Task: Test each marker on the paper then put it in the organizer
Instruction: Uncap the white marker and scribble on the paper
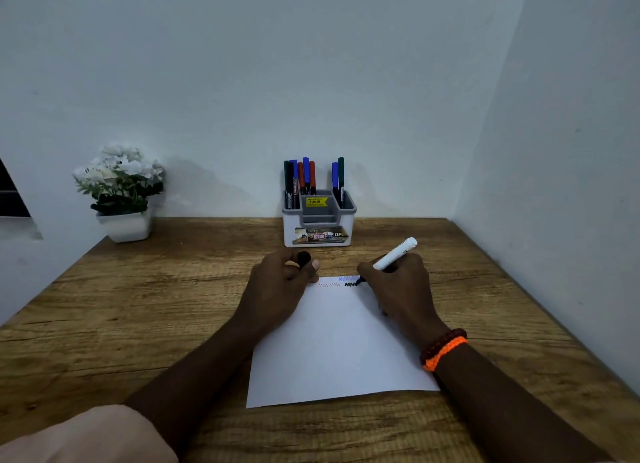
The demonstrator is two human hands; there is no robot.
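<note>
marker (394,254) gripped in right hand (398,289), tip on paper (339,351)

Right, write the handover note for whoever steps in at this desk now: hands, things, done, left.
Right hand grips a white marker, tip on the paper, drawing a black squiggle near the top edge.
Left hand holds the black cap and rests on the paper.
Organizer stands at the back of the desk with seven markers upright in it.
Done: red, blue and black test squiggles show.
Left: cap this marker and put it in the organizer.
</note>
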